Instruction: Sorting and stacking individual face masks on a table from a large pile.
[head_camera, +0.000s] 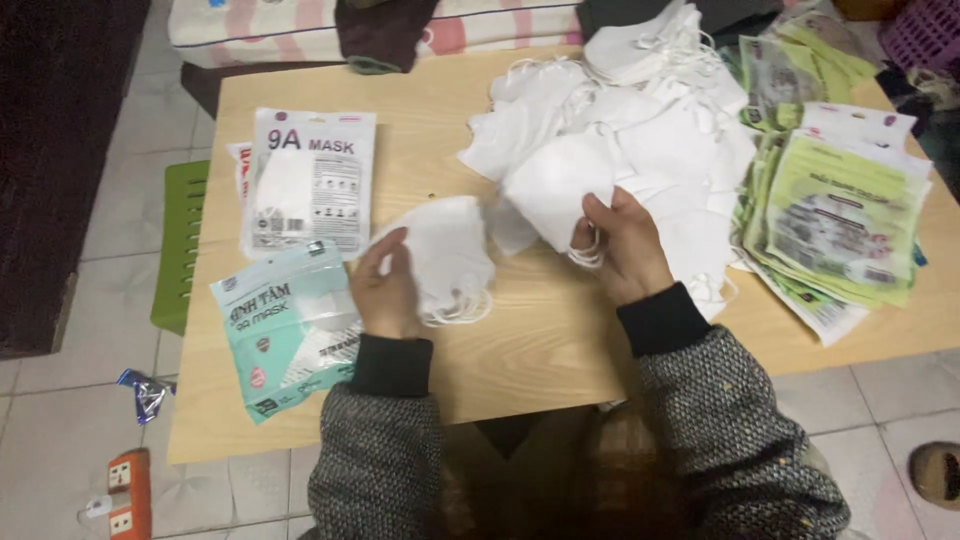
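Left hand (385, 285) grips a small mask stack (445, 255); right hand (625, 245) pinches one mask (550, 185) from the pile (640, 120) at 1 o'clock. Risk: tangled ear loops drag extra masks out.

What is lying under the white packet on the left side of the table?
Under the white packet another packet's edge shows at its left side. The rest is covered, so its contents cannot be seen.

I see a smooth, matt light wood table (540, 340), and the white masks (640, 140) on it look like soft matt non-woven cloth. The mask packets (310, 180) are glossy plastic film, and my sleeves (720, 420) are rough speckled knit.
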